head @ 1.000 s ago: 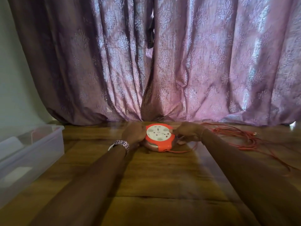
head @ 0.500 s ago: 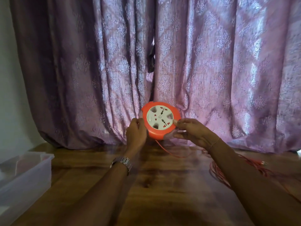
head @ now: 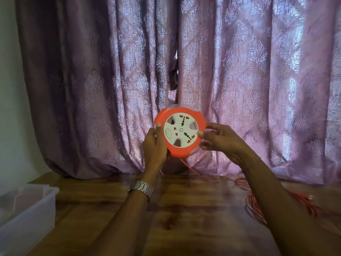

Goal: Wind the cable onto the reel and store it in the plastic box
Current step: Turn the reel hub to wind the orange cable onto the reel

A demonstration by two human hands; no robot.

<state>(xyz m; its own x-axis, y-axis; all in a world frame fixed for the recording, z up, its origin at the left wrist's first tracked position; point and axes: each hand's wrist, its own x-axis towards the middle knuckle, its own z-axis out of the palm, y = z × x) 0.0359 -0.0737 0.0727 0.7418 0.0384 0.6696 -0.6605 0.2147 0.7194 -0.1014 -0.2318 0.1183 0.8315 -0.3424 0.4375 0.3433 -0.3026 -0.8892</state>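
Here the left hand [head: 154,145] grips the orange reel's [head: 180,131] left rim, while the right hand [head: 220,140] pinches its right edge, holding it upright above the wooden worktop [head: 184,209]. The orange cable [head: 258,202] trails down to a loose heap at right. The plastic box [head: 35,209] sits far left.
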